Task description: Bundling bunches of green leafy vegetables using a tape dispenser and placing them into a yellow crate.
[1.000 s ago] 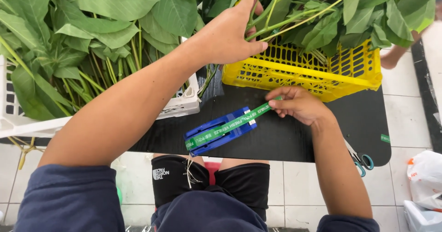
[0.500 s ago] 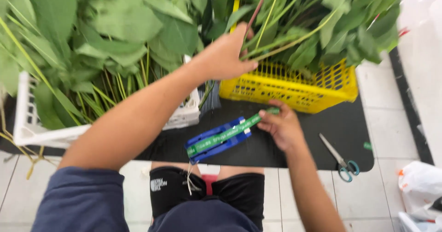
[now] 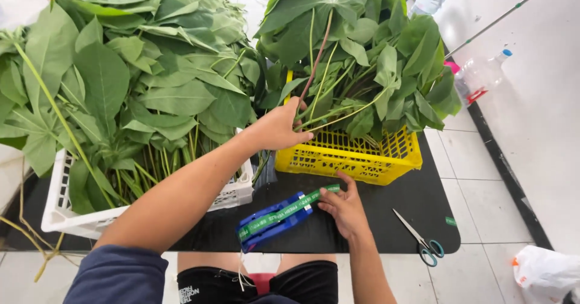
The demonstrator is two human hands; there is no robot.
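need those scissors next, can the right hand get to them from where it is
Probably yes. The right hand rests on the green tape at the blue dispenser, and the scissors lie to its right on bare black mat, with nothing between.

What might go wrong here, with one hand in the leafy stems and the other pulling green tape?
The left hand grips only a few stems in the crowded yellow basket; tangled neighbours might drag out or leaves tear. The right hand pinches the green tape by its end alone, so the blue dispenser may slide on the black mat. The scissors lie near the mat's edge and might get knocked off.
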